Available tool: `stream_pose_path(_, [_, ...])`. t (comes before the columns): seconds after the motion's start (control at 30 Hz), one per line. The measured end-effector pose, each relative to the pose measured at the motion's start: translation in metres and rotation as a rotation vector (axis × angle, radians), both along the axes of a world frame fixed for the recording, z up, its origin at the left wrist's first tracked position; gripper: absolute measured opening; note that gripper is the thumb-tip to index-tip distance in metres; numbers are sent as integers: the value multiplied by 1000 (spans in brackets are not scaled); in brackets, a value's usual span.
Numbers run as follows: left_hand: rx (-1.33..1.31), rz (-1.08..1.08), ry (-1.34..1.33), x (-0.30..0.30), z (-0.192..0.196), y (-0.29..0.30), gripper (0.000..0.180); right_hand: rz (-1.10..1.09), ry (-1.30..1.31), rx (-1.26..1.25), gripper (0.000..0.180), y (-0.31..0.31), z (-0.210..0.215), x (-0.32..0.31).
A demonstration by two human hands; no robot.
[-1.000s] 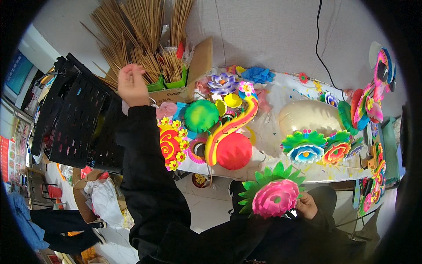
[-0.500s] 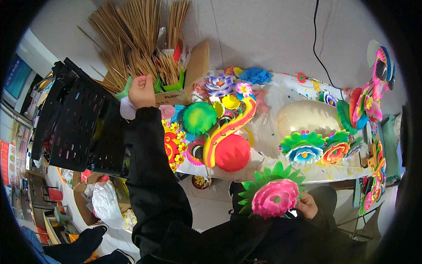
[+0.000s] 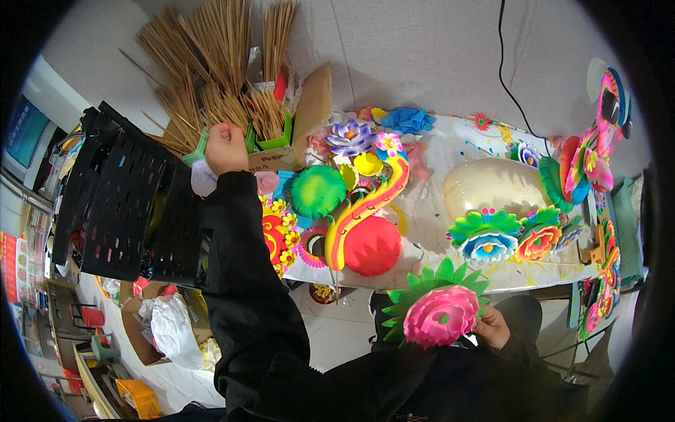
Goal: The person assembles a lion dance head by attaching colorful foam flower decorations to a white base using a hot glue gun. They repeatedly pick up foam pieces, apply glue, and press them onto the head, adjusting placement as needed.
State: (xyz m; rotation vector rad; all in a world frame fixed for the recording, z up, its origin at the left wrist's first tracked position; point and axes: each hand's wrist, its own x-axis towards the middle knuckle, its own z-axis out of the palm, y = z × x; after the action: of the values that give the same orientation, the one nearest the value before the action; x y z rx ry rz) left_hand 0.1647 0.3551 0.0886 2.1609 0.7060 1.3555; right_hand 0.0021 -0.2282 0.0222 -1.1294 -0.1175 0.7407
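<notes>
My left hand (image 3: 227, 149) is stretched out at the far left, its fingers curled together in front of a cardboard box (image 3: 313, 105) packed with thin bamboo sticks (image 3: 219, 42). Whatever those fingers may pinch is hidden. Close to my lap, my right hand (image 3: 493, 328) grips a pink craft flower (image 3: 437, 316) at its right edge. Green pointed leaves (image 3: 422, 287) ring the pink petals.
A black perforated basket (image 3: 119, 211) stands left of my sleeve. Painted flowers (image 3: 486, 243), a green round piece (image 3: 318, 190), a red one (image 3: 373, 246) and a pale balloon-like form (image 3: 492, 186) lie on the white-covered table (image 3: 422, 271). A black cable (image 3: 501, 67) hangs behind.
The view has shifted slightly. A person's dark-clad legs and shoes at the lower left have left the picture, and a yellow item shows there. Both my hands stay nearly where they were.
</notes>
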Motion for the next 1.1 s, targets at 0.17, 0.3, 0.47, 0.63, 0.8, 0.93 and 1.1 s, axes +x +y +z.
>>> stream_pose_path(0.17, [-115,-358,-432,-27,57,-13,9,-43,-2,67,19,-1,-9,-2])
stream_pose_path(0.3, [-8,-431,-613,-76,117,-57,10,-43,35,274,22,-1,-8,-4])
stream_pose_path(0.47, [-456,-817,-545,-123,149,-145,13,-139,27,-14,25,4,14,-11])
stream_pose_path(0.63, [-700,-1068,69,-137,101,-257,9,-158,-169,-13,27,-10,48,-4])
stream_pose_path(0.8, [-1111,-1498,393,-145,52,-336,9,49,-132,291,32,-18,63,-12])
stream_pose_path(0.93, [-1131,-1552,697,-140,44,-368,34,30,15,460,30,-23,63,-25])
stream_pose_path(1.1, [-818,-1603,464,-167,62,-387,49,-71,-3,545,23,-55,64,-35])
